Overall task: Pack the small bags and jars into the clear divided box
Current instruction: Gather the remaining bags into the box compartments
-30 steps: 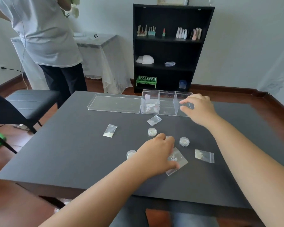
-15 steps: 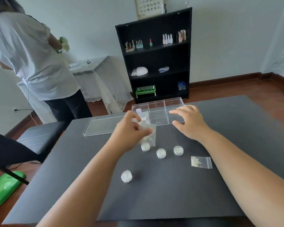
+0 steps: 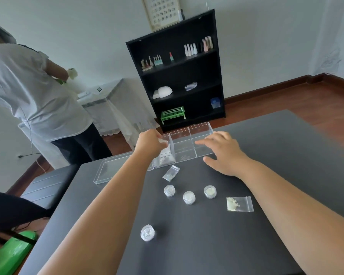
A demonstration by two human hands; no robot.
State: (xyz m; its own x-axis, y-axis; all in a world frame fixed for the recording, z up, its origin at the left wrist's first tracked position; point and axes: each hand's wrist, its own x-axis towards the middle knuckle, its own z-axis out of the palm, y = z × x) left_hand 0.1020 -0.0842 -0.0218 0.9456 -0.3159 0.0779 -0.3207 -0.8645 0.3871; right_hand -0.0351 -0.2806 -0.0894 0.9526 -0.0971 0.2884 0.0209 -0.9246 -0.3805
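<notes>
Pinching a small bag over the clear divided box's left compartment, left hand closed; right hand spread, empty, steadying the box.

Single head-worn wide-angle view, tilted clockwise. Looks forward and down across dark table from its near edge. Both forearms enter from bottom, close to lens. Clear divided box sits mid-frame at table's far edge; black shelf stands beyond table against wall.

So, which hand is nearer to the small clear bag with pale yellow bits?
Right. The right hand is above that bag, slightly left; the left hand is far up-left at the clear divided box.
</notes>
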